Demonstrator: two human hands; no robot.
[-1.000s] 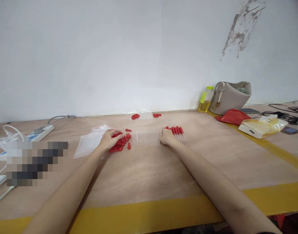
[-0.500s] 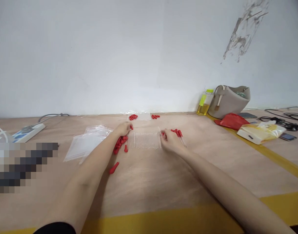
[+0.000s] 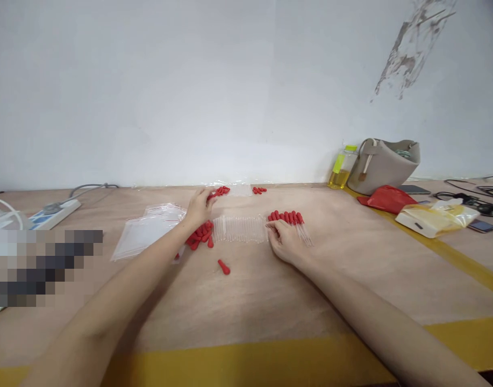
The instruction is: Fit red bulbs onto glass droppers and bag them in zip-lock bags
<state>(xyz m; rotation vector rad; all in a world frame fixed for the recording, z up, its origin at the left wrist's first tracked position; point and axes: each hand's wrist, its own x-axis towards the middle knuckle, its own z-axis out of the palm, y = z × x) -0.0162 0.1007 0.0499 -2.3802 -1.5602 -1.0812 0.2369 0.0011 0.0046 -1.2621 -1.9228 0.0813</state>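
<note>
Left hand: the left hand (image 3: 198,209) reaches over the far left of the work area, thumb and finger closed on a red bulb (image 3: 211,196).
Right hand: the right hand (image 3: 286,242) is at the right end of the glass tubes (image 3: 240,230), fingertips curled close together; whether they grip a tube I cannot tell.
Tubes: they lie side by side in a row at the middle of the table (image 3: 246,306), ends pointing near and far.
Capped droppers: a group of droppers (image 3: 289,217) lies just right of the row, red ends far, clear stems slanting near and right.
Bulbs: a red pile (image 3: 200,236) sits at the left end of the row, partly behind the left forearm; a single loose bulb (image 3: 223,267) lies nearer.
Far edge: two small red clusters, a left cluster (image 3: 222,191) and a right cluster (image 3: 259,190), lie near the wall.
Bags: clear bags (image 3: 143,236) with red lines along their edges overlap at left.
Bottle label: the bottle (image 3: 338,174) at far right has a yellow-green label; any print is too small to read.
Tissue pack: white and yellow, the pack (image 3: 431,219) lies right, its markings illegible.
Beside these: grey handbag (image 3: 385,169), red pouch (image 3: 391,199).
</note>
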